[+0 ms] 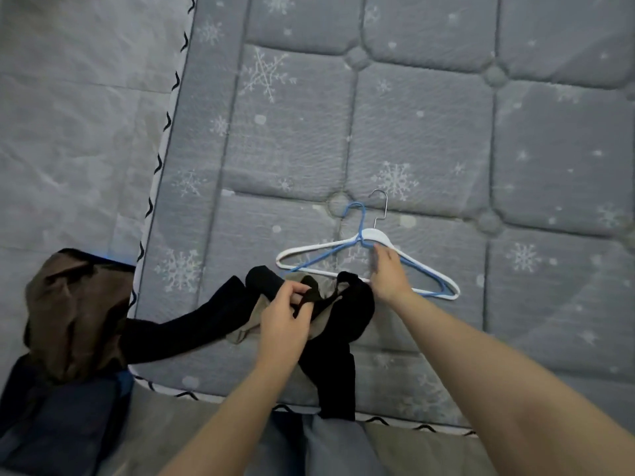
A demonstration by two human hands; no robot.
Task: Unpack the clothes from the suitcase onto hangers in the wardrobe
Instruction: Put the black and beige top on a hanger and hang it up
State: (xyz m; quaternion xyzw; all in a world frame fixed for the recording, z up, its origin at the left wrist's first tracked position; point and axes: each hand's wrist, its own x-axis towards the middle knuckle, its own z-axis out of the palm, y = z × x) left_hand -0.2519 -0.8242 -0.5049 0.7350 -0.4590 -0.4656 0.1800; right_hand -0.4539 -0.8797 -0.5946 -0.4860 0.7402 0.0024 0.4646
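Left hand (285,314) pinches black garment (347,314) — crumpled, tan-lined; right hand (388,273) touches hangers (374,235), fingers relaxed.

One head-worn camera looks steeply down from close above the mattress (412,132) corner, facing forward across it; both forearms enter from the bottom edge. No second view.

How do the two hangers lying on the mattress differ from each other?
The white hanger is thicker, with a broad neck and a bare metal hook; the blue hanger is thin wire, blue right through its hook. The white hanger's hook points up and right, while the blue hanger's hook leans left. Both lie flat on the mattress, overlapping, next to the right hand, which reaches over them.
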